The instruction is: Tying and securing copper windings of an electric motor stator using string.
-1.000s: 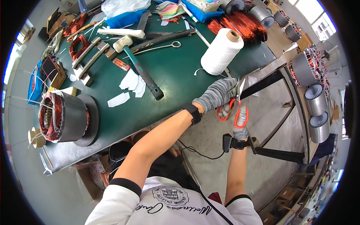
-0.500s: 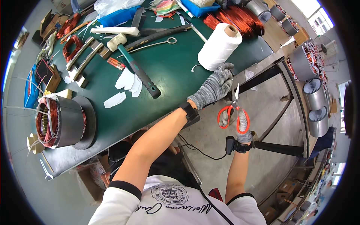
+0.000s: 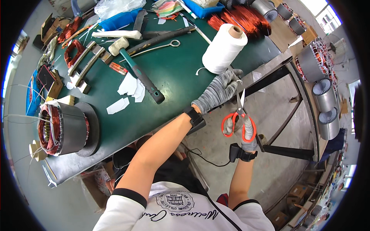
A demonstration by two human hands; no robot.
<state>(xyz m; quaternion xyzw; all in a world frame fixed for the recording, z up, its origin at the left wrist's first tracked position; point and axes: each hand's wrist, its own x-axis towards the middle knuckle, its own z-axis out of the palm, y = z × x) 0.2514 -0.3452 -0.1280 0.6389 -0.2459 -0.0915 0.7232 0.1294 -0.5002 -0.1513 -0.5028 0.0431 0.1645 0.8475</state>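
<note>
Just in front of a large white spool of cord (image 3: 220, 52), my left hand (image 3: 217, 91) in a grey knit glove is closed in a pinch. A short bit of white cord (image 3: 239, 81) shows at its fingertips. Below and to the right, my right hand (image 3: 246, 133), also gloved, grips red-handled scissors (image 3: 239, 110) with fingers through the loops. Their blades point up, spread slightly apart, close to the left fingertips. A loose cord end curls at the spool's left foot.
On the green table (image 3: 181, 82) lie a green-handled mallet (image 3: 140, 75), white paper pieces (image 3: 133, 86) and a ring-ended rod (image 3: 154, 49). A copper-wound stator (image 3: 67, 129) stands at left; copper wire (image 3: 243, 21) lies behind the spool. A metal frame (image 3: 289, 73) borders the right side.
The scissors have shifted slightly left and down, and their handles are spread wider. My left fingers have drawn into a tighter pinch, with a bit of cord now showing.
</note>
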